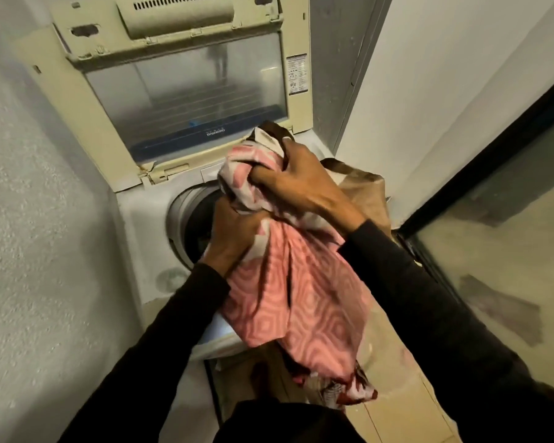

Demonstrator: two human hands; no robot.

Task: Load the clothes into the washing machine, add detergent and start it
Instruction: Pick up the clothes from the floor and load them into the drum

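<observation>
Clothes [288, 292] in a pink patterned bundle hung over the washing machine's [141, 225] open drum [189, 225], left hand [234, 238] and right hand [298, 183] each in a clenched grip on them, so loading looked unfinished, with detergent and start seemingly ahead.

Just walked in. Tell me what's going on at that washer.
A person is loading laundry. Both hands, the left hand and right hand, grip a bundle of pink patterned cloth above the washer's open drum. The lid is raised. The cloth is not in the drum yet; its lower end hangs in front of the machine.
</observation>
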